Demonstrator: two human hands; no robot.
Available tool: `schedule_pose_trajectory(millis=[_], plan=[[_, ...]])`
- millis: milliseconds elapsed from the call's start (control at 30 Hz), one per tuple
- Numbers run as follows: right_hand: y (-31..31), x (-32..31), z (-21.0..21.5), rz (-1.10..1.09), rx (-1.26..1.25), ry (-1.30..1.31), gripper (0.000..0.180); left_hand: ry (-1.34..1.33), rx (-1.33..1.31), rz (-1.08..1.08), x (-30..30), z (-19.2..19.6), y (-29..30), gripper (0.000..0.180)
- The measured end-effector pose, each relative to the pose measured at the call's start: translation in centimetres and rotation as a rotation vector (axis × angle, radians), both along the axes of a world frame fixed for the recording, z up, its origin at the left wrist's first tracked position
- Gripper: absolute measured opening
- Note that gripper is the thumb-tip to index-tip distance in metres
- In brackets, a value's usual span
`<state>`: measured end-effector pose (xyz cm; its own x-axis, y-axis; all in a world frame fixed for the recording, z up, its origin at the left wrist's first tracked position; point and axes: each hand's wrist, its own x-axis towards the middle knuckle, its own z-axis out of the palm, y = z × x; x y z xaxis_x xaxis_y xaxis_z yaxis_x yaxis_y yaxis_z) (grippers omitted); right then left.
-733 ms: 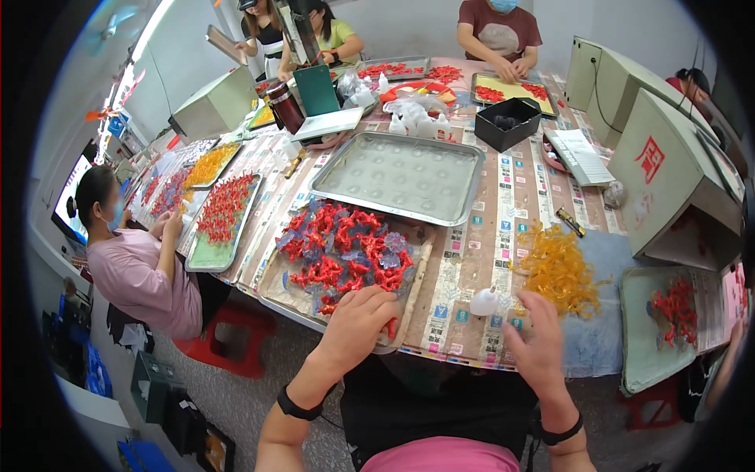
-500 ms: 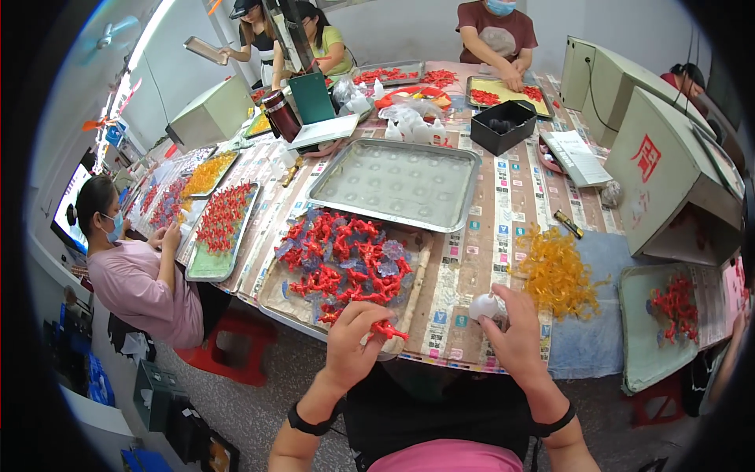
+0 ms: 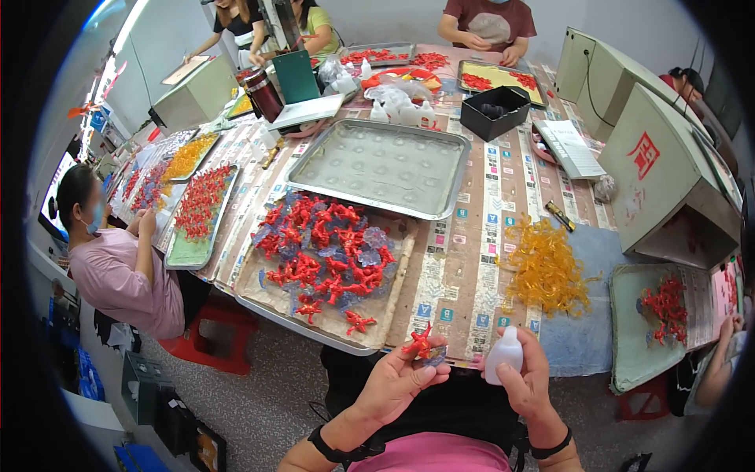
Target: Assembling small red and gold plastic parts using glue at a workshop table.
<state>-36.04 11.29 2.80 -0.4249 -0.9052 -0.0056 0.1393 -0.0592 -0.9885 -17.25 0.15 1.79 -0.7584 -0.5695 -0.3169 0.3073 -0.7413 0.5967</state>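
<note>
In front of my body, my left hand point(image 3: 393, 387) pinches a small red plastic figure point(image 3: 421, 341) together with a clear purplish piece point(image 3: 432, 356). Whether those two are joined I cannot tell. To the right, my right hand point(image 3: 532, 379) grips a small white squeeze bottle point(image 3: 504, 359), its nozzle pointing up, a short gap from the figure. Beyond my left hand lies a shallow tray point(image 3: 263, 293) lined with brownish paper. Red figures and purplish clear pieces are heaped point(image 3: 334, 252) on it, and a lone red figure point(image 3: 359, 322) sits near its front edge.
A metal tray point(image 3: 377, 165) lies behind the heap. Orange plastic pieces point(image 3: 548, 266) are piled at right, partly on blue cloth point(image 3: 586, 338). A black box point(image 3: 495, 112), white bottles point(image 3: 405, 112) and a beige metal booth point(image 3: 676, 157) stand farther back. Co-workers point(image 3: 118, 267) sit around.
My left hand has moved right and now has the purplish piece along with a red figure. My right hand has lifted the white bottle off the table and drawn it nearer. The view has shifted.
</note>
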Motion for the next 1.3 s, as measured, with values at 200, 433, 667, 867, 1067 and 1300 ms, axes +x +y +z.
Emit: schedule_pose_trajectory(millis=[200,433,667,867,1067,1300], plan=[[2.6,-0.7,0.2,-0.109,0.096,-0.031,0.047,-0.038,-0.227,0.044,-0.9,-0.3,0.9,0.045],[2.7,-0.9,-0.2,-0.246,-0.145,0.133,0.041,-0.096,-0.386,0.066,-0.9,-1.0,1.4,0.047],[3.1,-0.5,0.2,-0.252,-0.099,0.365,0.038,-0.17,-0.584,0.095,-0.9,-0.4,1.7,0.042],[2.9,-0.1,0.5,-0.267,-0.094,0.507,0.039,-0.174,-0.612,0.079,-0.6,-0.3,1.8,0.042],[2.7,0.1,0.8,-0.258,-0.089,0.569,0.037,-0.171,-0.6,0.079,-0.5,-0.4,1.8,0.043],[2.5,0.1,1.0,-0.259,-0.08,0.606,0.037,-0.185,-0.592,0.067,-0.4,-0.5,1.8,0.044]])
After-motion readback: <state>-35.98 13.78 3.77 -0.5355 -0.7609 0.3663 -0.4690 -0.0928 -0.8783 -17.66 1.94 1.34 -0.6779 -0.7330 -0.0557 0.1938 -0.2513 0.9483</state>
